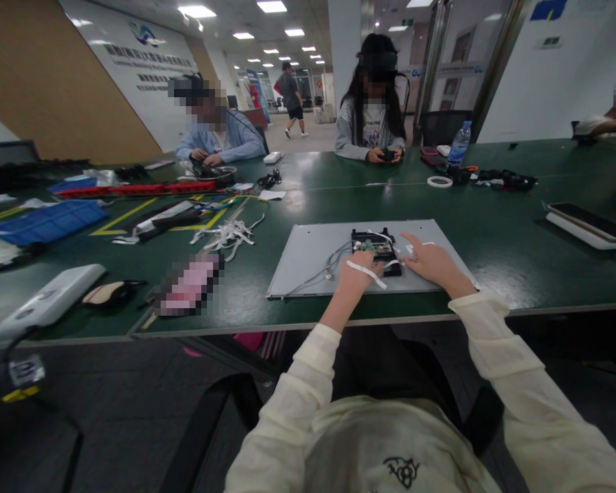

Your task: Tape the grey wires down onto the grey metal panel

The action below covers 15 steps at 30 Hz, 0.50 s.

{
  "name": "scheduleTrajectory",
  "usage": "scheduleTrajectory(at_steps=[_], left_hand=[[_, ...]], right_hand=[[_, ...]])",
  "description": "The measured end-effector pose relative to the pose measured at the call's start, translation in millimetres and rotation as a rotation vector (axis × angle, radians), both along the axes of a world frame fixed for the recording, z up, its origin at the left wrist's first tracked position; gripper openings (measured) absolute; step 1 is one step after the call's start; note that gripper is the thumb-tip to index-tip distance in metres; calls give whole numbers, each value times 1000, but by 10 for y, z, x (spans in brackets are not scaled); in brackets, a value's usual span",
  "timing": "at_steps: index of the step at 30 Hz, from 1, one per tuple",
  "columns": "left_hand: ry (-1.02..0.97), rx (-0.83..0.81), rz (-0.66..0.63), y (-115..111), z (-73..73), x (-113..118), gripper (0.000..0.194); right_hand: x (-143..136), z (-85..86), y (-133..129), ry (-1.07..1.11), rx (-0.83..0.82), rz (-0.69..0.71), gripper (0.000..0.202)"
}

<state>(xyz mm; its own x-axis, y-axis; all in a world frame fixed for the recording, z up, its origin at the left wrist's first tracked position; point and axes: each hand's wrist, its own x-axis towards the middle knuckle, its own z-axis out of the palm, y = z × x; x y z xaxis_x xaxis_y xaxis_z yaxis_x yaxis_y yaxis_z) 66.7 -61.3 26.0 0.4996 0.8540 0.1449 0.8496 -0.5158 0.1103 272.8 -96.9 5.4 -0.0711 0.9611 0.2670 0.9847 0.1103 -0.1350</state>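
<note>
A flat grey panel [308, 257] lies on the green table in front of me. Near its middle sits a black frame with a green circuit board [374, 245], and grey cables [333, 263] run off to its left. My left hand [358, 270] is at the board's lower left, fingers curled, with a white strip [365, 271] across it; what its fingertips hold, if anything, is hidden. Over the panel's right part is my right hand [430, 263], its fingers apart beside the black frame, with nothing visible held in it.
White strips [228, 235] lie in a pile left of the panel, beyond a pink blurred object [191, 286]. Farther left are a blue basket [51, 222] and a white device [54, 298]. Across the table sit two people; a bottle [458, 145] stands there.
</note>
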Motion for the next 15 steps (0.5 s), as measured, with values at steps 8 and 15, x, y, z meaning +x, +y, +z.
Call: scheduleTrajectory(at_steps=[8,15], left_hand=[[-73,-34,46,-19,-55,-55,22],[-157,-64,76,-12,-38,-107,20]], right_hand=[[72,-25,-100,39,116,-16,55],[-291,59,-243,8,403,462,49]])
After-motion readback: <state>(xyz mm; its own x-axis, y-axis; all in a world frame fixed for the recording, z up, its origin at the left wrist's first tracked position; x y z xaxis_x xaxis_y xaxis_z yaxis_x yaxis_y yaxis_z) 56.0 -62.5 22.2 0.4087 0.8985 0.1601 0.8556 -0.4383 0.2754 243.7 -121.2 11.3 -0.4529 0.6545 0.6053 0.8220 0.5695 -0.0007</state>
